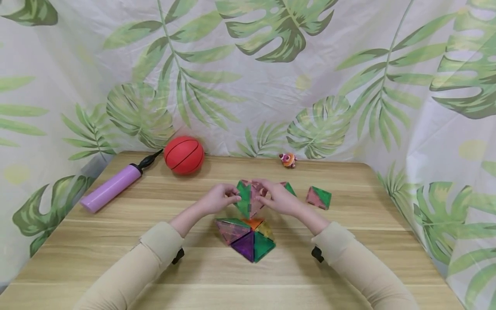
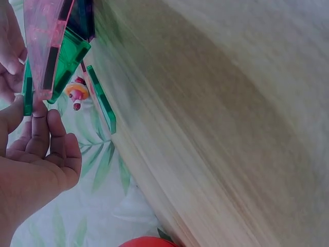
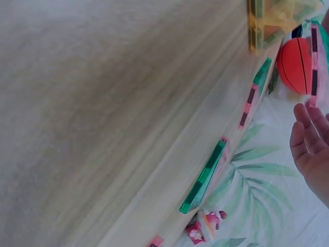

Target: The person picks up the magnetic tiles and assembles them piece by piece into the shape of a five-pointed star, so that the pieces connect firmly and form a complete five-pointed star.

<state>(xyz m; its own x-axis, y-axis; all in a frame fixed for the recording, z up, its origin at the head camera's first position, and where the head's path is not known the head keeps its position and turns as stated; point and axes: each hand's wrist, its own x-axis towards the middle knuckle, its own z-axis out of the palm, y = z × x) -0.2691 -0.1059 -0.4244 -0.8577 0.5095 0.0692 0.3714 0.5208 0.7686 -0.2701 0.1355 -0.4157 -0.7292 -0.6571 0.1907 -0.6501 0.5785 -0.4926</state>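
In the head view my left hand point(image 1: 221, 199) pinches a green triangular magnetic tile point(image 1: 245, 199) at its left edge. Joined alongside is a pink magnetic tile point(image 1: 255, 206), gripped by my right hand point(image 1: 280, 198) from the other side. The two tiles stand raised, tapering downward. Just in front sits a cluster of joined triangular tiles, among them a purple tile point(image 1: 244, 246), a green one point(image 1: 264, 245) and a yellow one point(image 1: 265, 230). In the left wrist view the thumb and fingers meet at a green edge point(image 2: 28, 87). My right thumb is hidden in the right wrist view.
A pink-and-green tile pair point(image 1: 319, 197) lies to the right; another pair point(image 1: 288, 188) is partly hidden behind my right hand. Along the back are a red ball point(image 1: 184, 155) and a small figurine point(image 1: 288, 160). A purple hand pump point(image 1: 112, 188) lies at left. Leaf-print cloth hangs behind.
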